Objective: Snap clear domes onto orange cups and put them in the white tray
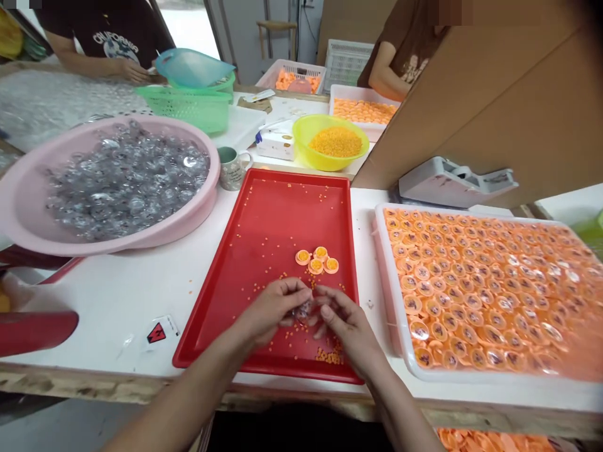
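Over the red tray (pixel 296 213), my left hand (pixel 271 311) pinches a small clear plastic cover with dark print (pixel 303 310) between thumb and fingers. My right hand (pixel 347 321) is just to its right, fingers curled but apart; whether they touch the cover I cannot tell. Beyond my hands, several small orange cups (pixel 316 265) stand grouped in the tray, holding yellow-orange grains. A pile of loose grains (pixel 330 356) lies near the tray's front right corner, partly below my right hand, and more are scattered over the tray floor.
Left stands a pink basin (pixel 207 188) of clear covers; right, a white crate (pixel 393 314) filled with covered orange cups. Behind are a mug (pixel 230 169), a yellow bowl (pixel 304 141) of grains, green baskets (pixel 188 110), a tape dispenser (pixel 443 182) and a cardboard panel (pixel 494 94). Two people work across the table.
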A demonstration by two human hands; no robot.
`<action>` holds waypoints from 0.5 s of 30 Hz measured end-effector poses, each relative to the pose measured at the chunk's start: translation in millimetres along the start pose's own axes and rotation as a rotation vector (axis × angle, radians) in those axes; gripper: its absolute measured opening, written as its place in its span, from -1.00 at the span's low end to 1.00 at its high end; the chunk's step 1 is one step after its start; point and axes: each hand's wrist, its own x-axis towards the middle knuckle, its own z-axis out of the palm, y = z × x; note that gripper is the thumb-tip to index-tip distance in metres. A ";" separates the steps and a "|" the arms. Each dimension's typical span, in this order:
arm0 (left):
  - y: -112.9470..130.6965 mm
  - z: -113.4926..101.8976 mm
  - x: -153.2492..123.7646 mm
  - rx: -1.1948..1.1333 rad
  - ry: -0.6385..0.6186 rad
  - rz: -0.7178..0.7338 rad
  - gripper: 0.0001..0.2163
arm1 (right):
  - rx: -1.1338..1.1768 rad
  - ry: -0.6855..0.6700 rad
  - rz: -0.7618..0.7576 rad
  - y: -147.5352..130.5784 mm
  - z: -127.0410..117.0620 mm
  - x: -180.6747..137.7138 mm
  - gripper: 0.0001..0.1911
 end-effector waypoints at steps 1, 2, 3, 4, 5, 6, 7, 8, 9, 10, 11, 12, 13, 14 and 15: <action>-11.0 5.9 3.6 -0.077 -0.020 -0.032 -0.76 | 0.046 -0.004 0.000 1.3 1.7 1.6 -0.59; -19.4 10.2 6.6 -0.143 -0.026 -0.052 -0.78 | 0.071 0.006 0.003 2.9 2.0 2.4 -0.63; -25.5 13.3 8.9 -0.210 -0.027 -0.067 -0.79 | 0.086 0.027 0.005 4.5 1.1 2.5 -0.67; -29.8 15.5 10.7 -0.283 -0.021 -0.078 -0.79 | 0.098 0.056 0.005 6.1 -0.5 2.0 -0.69; -32.9 17.1 12.1 -0.356 -0.010 -0.088 -0.78 | 0.109 0.085 0.006 7.5 -2.4 1.2 -0.70; -35.1 18.3 13.2 -0.420 0.004 -0.096 -0.77 | 0.119 0.111 0.005 8.5 -4.2 0.1 -0.70; -36.8 19.5 14.0 -0.470 0.016 -0.102 -0.76 | 0.123 0.131 0.003 9.0 -5.6 -1.1 -0.70; -38.2 20.8 14.4 -0.514 0.022 -0.112 -0.77 | 0.119 0.147 -0.004 9.1 -6.5 -2.3 -0.70; -39.5 22.2 14.7 -0.550 0.018 -0.126 -0.76 | 0.102 0.159 -0.015 8.6 -6.8 -3.5 -0.70; -40.7 23.9 14.8 -0.579 0.008 -0.143 -0.74 | 0.064 0.164 -0.033 7.7 -6.5 -4.7 -0.71; -41.9 25.6 14.9 -0.600 -0.005 -0.161 -0.72 | 0.003 0.162 -0.063 6.5 -5.8 -6.0 -0.72; -43.1 27.4 15.0 -0.628 -0.022 -0.180 -0.71 | -0.080 0.155 -0.107 4.9 -5.0 -7.3 -0.72; -44.3 28.8 15.2 -0.659 -0.050 -0.200 -0.70 | -0.180 0.143 -0.161 3.1 -4.1 -8.7 -0.71; -45.5 29.9 15.6 -0.689 -0.083 -0.215 -0.69 | -0.283 0.124 -0.220 1.2 -3.4 -10.2 -0.69; -46.7 30.4 16.2 -0.718 -0.116 -0.226 -0.68 | -0.377 0.099 -0.278 -0.7 -3.1 -11.7 -0.66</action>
